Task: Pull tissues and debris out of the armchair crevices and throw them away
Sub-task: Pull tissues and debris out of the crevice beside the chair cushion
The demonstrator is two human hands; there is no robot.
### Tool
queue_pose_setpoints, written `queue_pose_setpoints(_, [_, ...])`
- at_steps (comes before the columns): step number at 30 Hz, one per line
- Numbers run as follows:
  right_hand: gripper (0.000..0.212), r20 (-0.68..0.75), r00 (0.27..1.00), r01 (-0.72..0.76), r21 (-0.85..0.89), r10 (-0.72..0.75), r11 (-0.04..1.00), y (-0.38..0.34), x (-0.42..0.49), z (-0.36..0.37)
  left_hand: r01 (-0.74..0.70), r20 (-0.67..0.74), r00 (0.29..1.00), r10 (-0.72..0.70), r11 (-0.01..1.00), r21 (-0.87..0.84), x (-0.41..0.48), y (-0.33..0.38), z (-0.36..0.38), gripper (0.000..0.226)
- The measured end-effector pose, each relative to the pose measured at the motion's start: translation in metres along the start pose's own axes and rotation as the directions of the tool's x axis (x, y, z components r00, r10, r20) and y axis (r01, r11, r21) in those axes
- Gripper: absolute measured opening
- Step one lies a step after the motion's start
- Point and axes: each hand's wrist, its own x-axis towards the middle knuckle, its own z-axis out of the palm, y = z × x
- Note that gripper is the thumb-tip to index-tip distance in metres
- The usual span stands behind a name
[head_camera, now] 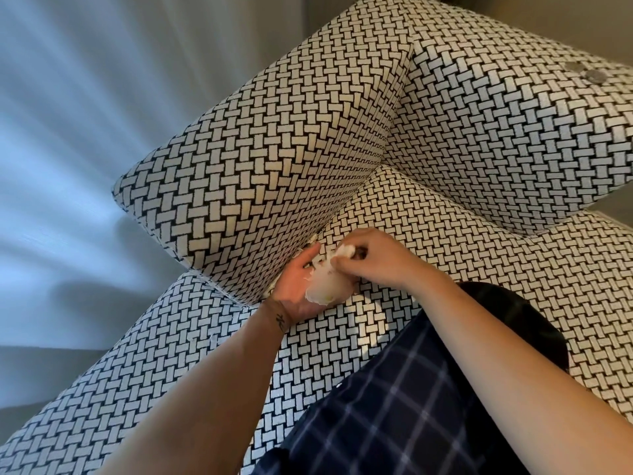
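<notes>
Armchair [137, 371]: filling the centre and right of the frame in black-and-white basket-weave cloth.
Armrest [274, 149]: rising as a tall padded block at centre left, its inner face walling off the hands on the left.
Seat cushion [479, 269]: spreading to the right of the hands, leaving open room towards the right edge.
Crevice [346, 204]: running as a narrow seam between armrest and seat cushion, from mid-frame down to the hands.
Scraps [311, 240]: poking out of the crevice just above the left fingertips.
Left hand [294, 286]: lying palm up against the foot of the armrest, fingers loosely extended towards the crevice, cradling the tissue wad.
Tissue wad [329, 286]: resting crumpled on the left palm, below the right hand.
Right hand [376, 258]: hovering over the seat, fingertips pinching a tissue shred.
Tissue shred [342, 251]: hanging from the right fingertips, touching the top of the wad.
Back cushion [513, 132]: leaning at upper right, carrying a grey button [594, 75].
Curtain [68, 132]: hanging in pale folds along the left of the frame.
Checked trousers [394, 406]: crowding the lower centre, resting on the seat between the two forearms.
</notes>
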Motion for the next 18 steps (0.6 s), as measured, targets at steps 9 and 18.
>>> queue_pose_setpoints(9, [0.045, -0.03, 0.996, 0.07, -0.375, -0.088, 0.924, -0.005, 0.001, 0.019, -0.049, -0.021, 0.999, 0.05, 0.998, 0.04, 0.001, -0.003, 0.0, 0.031])
queue_pose_setpoints(18, [0.038, -0.107, 0.993, -0.058, -0.059, 0.052, 0.997, 0.005, -0.001, -0.004, 0.013, -0.015, 1.0, -0.013, 0.999, -0.03, -0.001, -0.004, 0.002, 0.042])
